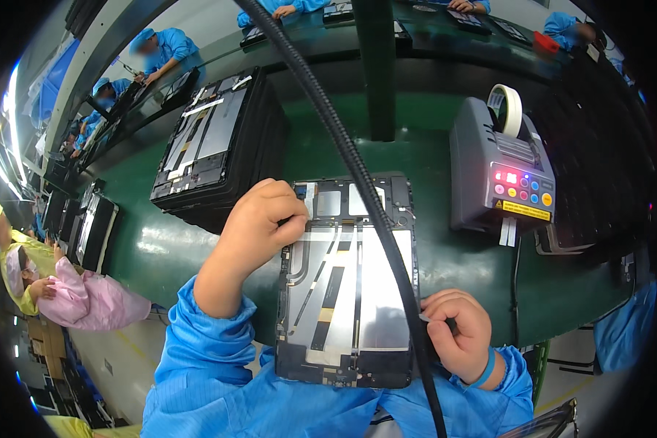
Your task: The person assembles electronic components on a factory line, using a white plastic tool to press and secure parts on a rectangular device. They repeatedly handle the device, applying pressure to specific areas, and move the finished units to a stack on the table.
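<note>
An opened tablet [336,292], with its silver battery plates, flat cables and black frame exposed, lies in front of me at the table's near edge. My left hand [266,219] is closed over its upper left corner, fingers curled; whatever they pinch is hidden. Beside the lower right edge, my right hand [456,328] holds thumb and forefinger together in a pinch. A tiny pale bit shows at those fingertips, too small to name. A blue band circles the right wrist. The black braided cable hides part of the tablet's right side.
A tall stack of similar opened tablets [212,139] stands at the far left. To the right sits a grey tape dispenser [500,168] with lit buttons and a tape strip sticking out. Dark stacked panels [591,146] stand beyond it. A braided cable [321,102] crosses overhead; co-workers sit around.
</note>
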Tool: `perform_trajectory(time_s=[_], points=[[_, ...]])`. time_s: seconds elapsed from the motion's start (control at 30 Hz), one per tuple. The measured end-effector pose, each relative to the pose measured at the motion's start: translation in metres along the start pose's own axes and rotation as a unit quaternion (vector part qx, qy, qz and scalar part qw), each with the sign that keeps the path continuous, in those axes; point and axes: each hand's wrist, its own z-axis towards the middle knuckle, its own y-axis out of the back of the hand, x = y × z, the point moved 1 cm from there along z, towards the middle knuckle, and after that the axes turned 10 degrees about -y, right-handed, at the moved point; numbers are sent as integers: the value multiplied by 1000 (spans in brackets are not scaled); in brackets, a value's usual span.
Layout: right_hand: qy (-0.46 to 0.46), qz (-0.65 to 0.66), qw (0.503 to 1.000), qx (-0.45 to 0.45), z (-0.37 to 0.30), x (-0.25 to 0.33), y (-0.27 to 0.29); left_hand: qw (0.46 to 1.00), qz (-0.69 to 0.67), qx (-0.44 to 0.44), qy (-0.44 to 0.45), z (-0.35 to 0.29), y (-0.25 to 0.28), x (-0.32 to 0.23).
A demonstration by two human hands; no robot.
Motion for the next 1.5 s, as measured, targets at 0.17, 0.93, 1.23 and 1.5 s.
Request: perform_trajectory(time_s=[0.17, 0.93, 1.23, 1.5], points=[[-5, 16, 1000, 2, 1, -2, -1, 995, -80, -12, 61, -4, -4, 3], [-190, 297, 934, 66, -11, -9, -36, 979, 25, 144, -140, 67, -12, -58], [-174, 217, 957, 87, -20, -4, -37, 968, 4, 184, -168, 56, -22, -46], [-138, 33, 989, 36, 46, 9, -3, 982, 12, 136, -134, 31, -15, -43]])
